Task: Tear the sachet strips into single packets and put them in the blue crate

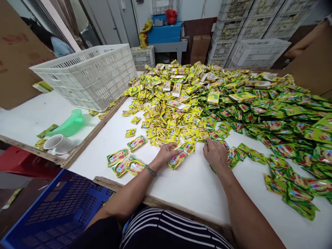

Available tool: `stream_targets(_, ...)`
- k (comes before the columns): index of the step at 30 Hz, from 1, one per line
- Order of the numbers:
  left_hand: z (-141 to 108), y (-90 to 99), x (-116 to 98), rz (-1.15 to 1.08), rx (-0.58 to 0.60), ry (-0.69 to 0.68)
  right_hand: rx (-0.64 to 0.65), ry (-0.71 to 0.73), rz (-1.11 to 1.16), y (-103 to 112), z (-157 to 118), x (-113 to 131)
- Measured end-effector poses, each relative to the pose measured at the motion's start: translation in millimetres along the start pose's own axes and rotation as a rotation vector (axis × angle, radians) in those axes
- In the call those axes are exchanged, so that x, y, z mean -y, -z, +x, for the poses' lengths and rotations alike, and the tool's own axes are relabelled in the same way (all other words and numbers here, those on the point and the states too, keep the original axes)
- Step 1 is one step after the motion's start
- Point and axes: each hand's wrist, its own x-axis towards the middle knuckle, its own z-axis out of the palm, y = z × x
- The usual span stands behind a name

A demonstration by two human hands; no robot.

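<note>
My left hand (pixel 165 156), with a beaded bracelet at the wrist, grips a small printed carton (pixel 178 158) in yellow and green, tilted above the white table. My right hand (pixel 217 156) is closed at the near edge of the green sachets (pixel 234 155); its fingertips pinch a green sachet, mostly hidden under the hand. Between and beyond both hands spreads a heap of small yellow sachets (pixel 166 119). Several similar flat cartons (pixel 119 157) lie on the table left of my left hand.
A white plastic crate (pixel 85 81) stands at the left, behind a green scoop (pixel 70 122) and a white mug (pixel 59 143). A wooden strip (pixel 95 129) divides the table. Below left sits a blue crate (pixel 59 207). Stacked crates (pixel 230 31) rise at the back.
</note>
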Motion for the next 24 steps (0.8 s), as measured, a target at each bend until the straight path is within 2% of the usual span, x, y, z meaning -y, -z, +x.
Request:
stream_targets(4, -4.5, -0.2, -4.1, 0.037, 0.005, -0.010, -0.101, -0.338, 0.689, 2.6, -0.5, 8.0)
stream_targets(6, -6.7, -0.9, -5.9, 0.061, 0.037, -0.021, -0.027, -0.411, 0.981, 4.5, -3.6, 16.0)
stream_targets(7, -7.5, -1.1, -6.3, 0.078, 0.047, -0.029, 0.033, -0.429, 1.051, 5.6, -5.5, 19.7)
stream_targets(10, -8.0, -1.1, -5.8, 0.151, 0.018, -0.078, 0.165, -0.465, 1.101, 9.2, -9.5, 25.6)
stream_targets(15, -5.1, -1.8, -2.0, 0.271, 0.008, -0.169, 0.038, -0.499, 1.200, 13.3, -9.4, 26.1)
stream_targets(24, -5.4, -6.3, -5.2, 0.148, 0.052, -0.079, 0.230, -0.450, 1.085, 15.1, -15.1, 34.1)
